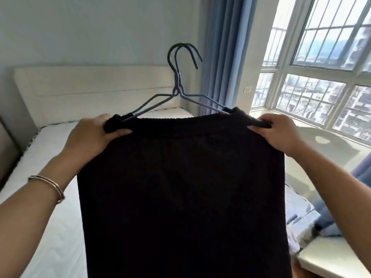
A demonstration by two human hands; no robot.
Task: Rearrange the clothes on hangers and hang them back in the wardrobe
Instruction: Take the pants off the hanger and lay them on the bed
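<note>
A black knitted garment point(180, 187) hangs in front of me and fills the lower middle of the head view. Two thin metal hangers point(178, 85) sit together in its top edge, their hooks pointing up and right. My left hand point(90, 135) grips the garment's upper left corner over a hanger end. My right hand point(279, 131) pinches the upper right corner the same way. The lower parts of the hangers are hidden inside the cloth. No wardrobe is in view.
A bed with a white mattress point(46, 157) and a cream headboard point(90, 85) lies behind and to the left. Blue curtains point(222, 57) hang beside a barred window point(321, 67) on the right. A white table point(321, 149) and folded cloth point(311, 221) sit at right.
</note>
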